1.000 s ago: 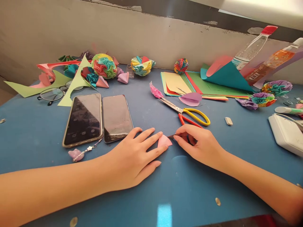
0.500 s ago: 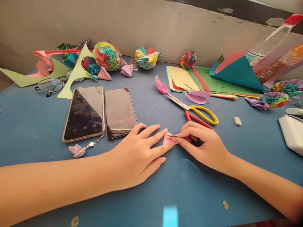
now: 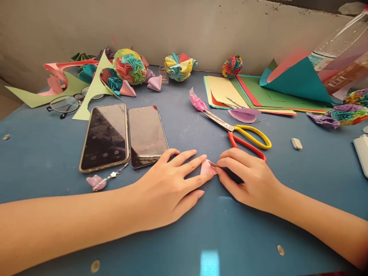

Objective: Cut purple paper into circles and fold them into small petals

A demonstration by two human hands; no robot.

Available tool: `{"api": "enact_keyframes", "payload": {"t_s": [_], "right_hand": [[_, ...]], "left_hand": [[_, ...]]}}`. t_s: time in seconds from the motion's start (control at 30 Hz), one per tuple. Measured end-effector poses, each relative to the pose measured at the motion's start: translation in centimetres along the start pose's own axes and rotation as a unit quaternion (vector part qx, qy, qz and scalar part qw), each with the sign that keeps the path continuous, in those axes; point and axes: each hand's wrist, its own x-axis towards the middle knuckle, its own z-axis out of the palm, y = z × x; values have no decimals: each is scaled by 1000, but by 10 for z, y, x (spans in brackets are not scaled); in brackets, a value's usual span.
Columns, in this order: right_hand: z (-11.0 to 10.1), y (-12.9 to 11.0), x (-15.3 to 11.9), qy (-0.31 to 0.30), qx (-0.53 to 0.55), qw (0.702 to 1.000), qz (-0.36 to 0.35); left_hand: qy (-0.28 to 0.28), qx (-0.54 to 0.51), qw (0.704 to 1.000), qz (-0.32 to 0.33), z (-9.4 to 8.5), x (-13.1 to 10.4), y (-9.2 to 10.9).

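Flat, pink paper (image 3: 206, 168), under left fingertips (image 3: 203, 157)

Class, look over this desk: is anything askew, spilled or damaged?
Two things look askew. The teal sheet curls up instead of lying flat like the paper stack. A pale green offcut lies across the glasses, partly covering them. No spill or damage stands out.
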Motion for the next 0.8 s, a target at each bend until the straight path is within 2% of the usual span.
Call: {"api": "enact_keyframes", "payload": {"t_s": [0.17,0.33,0.57,0.8], "right_hand": [[1,1,1,-10,13,1000,13],[2,2,3,-11,25,1000,-3],[0,0,7,-29,-45,997,-64],[-6,-2,5,-39,-91,993,-69]], "left_hand": [[-8,3,1000,2,-1,0,1],[3,-3,1000,-15,2,0,2],[21,-16,999,-19,3,0,3],[22,3,1000,-6,1,1,2]]}}
